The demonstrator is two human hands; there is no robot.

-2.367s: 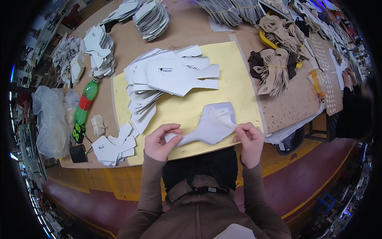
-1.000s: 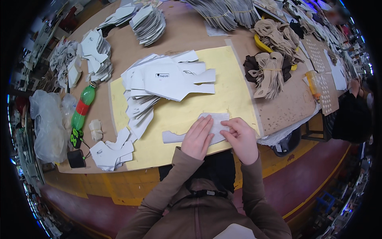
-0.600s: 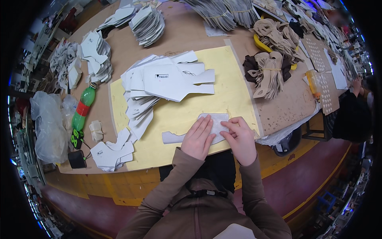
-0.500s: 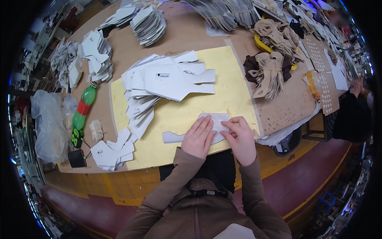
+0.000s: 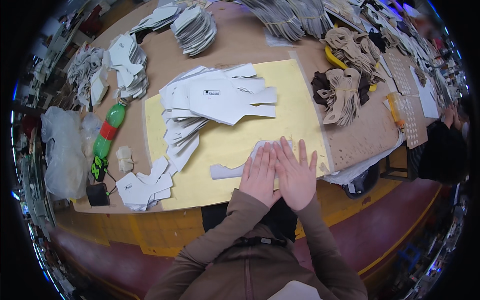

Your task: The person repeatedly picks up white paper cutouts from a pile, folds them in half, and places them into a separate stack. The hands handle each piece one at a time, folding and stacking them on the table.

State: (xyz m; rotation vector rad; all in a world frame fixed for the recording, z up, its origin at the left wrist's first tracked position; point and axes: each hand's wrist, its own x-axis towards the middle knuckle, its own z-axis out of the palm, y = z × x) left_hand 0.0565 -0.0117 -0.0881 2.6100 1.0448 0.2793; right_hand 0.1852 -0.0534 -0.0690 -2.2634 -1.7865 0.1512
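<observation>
A pale grey cut piece of material [image 5: 227, 171] lies on the yellow sheet [image 5: 220, 145] near the table's front edge. My left hand [image 5: 260, 172] rests flat on its middle, fingers stretched out. Beside it my right hand [image 5: 296, 175] lies flat too, over the piece's right end, with fingers spread a little. The two hands touch and hide most of that end. Beyond them sits a fanned pile of white cut pieces [image 5: 220, 102], the top one bearing a small dark print. More white pieces [image 5: 145, 187] lie to the left at the sheet's edge.
Around the table stand a green bottle [image 5: 110, 127], a clear plastic bag [image 5: 62, 160], a black square case [image 5: 97, 194], stacked white pieces [image 5: 194, 30], grey bundles [image 5: 280, 20], a tied beige bundle [image 5: 344, 95] and an orange bottle [image 5: 396, 107]. Another person [image 5: 442, 145] is at far right.
My right hand has gone from pinching the piece's right end to lying flat on it. My left hand has shifted slightly right, against it.
</observation>
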